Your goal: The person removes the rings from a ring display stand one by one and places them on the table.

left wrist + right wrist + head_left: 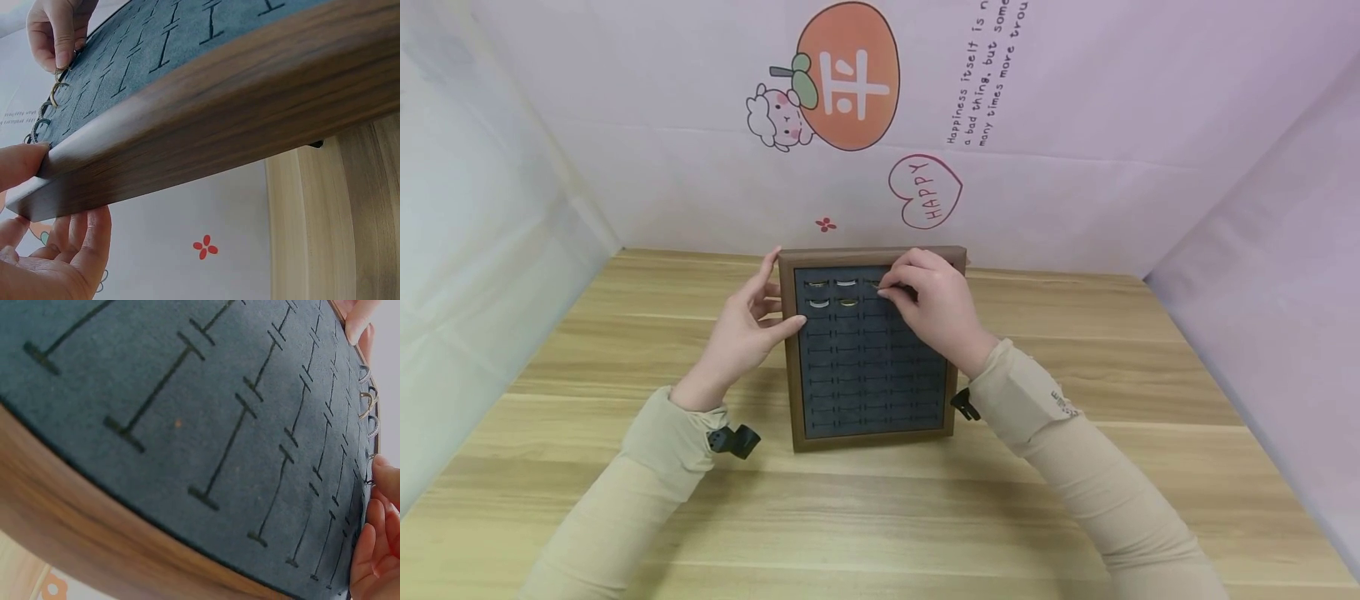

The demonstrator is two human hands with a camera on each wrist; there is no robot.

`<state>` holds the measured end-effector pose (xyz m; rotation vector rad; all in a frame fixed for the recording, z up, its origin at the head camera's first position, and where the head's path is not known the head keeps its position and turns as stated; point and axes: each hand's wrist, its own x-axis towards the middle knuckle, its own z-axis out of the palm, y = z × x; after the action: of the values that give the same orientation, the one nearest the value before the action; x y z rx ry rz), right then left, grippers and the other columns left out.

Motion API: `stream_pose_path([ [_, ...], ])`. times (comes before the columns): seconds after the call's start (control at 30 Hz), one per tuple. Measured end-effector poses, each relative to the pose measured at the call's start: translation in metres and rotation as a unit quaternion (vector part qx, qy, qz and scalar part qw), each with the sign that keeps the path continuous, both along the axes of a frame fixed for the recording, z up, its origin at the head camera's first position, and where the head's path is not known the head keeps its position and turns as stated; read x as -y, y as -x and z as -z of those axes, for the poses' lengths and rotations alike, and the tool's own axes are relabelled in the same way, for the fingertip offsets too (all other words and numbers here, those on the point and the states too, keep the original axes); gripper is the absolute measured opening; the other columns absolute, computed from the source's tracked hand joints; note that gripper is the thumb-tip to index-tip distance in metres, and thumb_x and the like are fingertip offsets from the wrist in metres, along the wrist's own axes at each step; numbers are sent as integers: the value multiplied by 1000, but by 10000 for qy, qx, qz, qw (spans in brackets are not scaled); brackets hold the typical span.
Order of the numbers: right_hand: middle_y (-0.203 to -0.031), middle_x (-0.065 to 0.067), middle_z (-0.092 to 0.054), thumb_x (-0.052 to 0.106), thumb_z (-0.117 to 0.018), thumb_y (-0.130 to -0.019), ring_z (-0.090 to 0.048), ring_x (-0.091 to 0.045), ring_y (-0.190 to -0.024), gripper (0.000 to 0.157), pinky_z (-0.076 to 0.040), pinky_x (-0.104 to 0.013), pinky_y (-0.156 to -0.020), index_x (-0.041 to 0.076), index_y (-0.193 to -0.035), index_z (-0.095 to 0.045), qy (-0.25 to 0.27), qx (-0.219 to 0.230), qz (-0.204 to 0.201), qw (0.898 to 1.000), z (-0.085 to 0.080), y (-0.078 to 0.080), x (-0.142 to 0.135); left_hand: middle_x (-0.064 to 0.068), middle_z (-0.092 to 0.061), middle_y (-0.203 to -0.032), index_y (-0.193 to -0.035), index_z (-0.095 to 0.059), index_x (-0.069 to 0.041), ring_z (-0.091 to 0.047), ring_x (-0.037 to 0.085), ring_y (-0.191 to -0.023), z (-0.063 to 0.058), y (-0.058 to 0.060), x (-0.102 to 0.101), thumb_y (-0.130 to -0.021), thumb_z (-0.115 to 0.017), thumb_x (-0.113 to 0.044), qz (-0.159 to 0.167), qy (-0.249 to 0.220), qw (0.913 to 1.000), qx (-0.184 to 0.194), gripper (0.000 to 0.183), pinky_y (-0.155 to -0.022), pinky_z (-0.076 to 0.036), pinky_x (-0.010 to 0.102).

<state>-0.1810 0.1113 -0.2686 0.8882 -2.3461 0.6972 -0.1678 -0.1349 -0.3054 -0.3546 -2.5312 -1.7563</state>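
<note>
A ring display board [874, 375] with a brown wooden frame and dark blue-grey slotted padding stands propped up on the table. My left hand [737, 337] grips its upper left edge, thumb on the front and fingers behind, as the left wrist view also shows. At the third slot of the top row, my right hand [936, 304] pinches a ring [874, 284], partly hidden by the fingertips. To its left sit a silver ring [846, 282] and a darker ring [817, 284]. Below them, the second row holds a silver ring [818, 304] and a gold ring [847, 302].
The wood-grain table [880, 517] extends around the board. Behind it rises a white printed backdrop [685, 183] with an orange fruit drawing and a heart. Pale side panels [467, 250] border the table. Each wrist wears a small black device [735, 441].
</note>
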Motion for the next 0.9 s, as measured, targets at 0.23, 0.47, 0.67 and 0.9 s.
stream_pose_path([
  [0.23,-86,-8,-65,3,-73,-80,-59,-21,-82,3,-52,-32,-75,1,-83,-73,272,116,-305,9991,1,0,-4,17,-48,-116,-151,-14,-39,-56,30,-107,0,-1,0,-86,-66,-2,-9,-21,10000,22,90,-100,-46,44],
  [0.47,-85,-8,-65,2,-74,-79,-59,-19,-81,3,-51,-30,-72,2,-81,-72,517,326,-497,9969,2,0,-8,17,-49,-115,-150,-14,-39,-56,27,-105,0,0,0,-86,-66,-2,8,-27,10000,-5,90,-99,-47,42],
  [0.67,-86,-8,-65,2,-74,-78,-61,-20,-84,4,-52,-31,-76,1,-81,-72,493,434,-516,9965,3,-3,-12,17,-49,-114,-151,-14,-38,-56,27,-104,-1,0,-1,-86,-66,-2,3,-11,10000,-23,91,-99,-47,42],
  [0.9,-84,-8,-65,0,-75,-77,-62,-20,-82,4,-53,-31,-73,2,-79,-72,579,367,-596,9959,9,-7,-21,16,-48,-113,-151,-14,-36,-56,27,-103,0,0,-1,-86,-66,-1,-20,2,10000,-23,91,-97,-48,41],
])
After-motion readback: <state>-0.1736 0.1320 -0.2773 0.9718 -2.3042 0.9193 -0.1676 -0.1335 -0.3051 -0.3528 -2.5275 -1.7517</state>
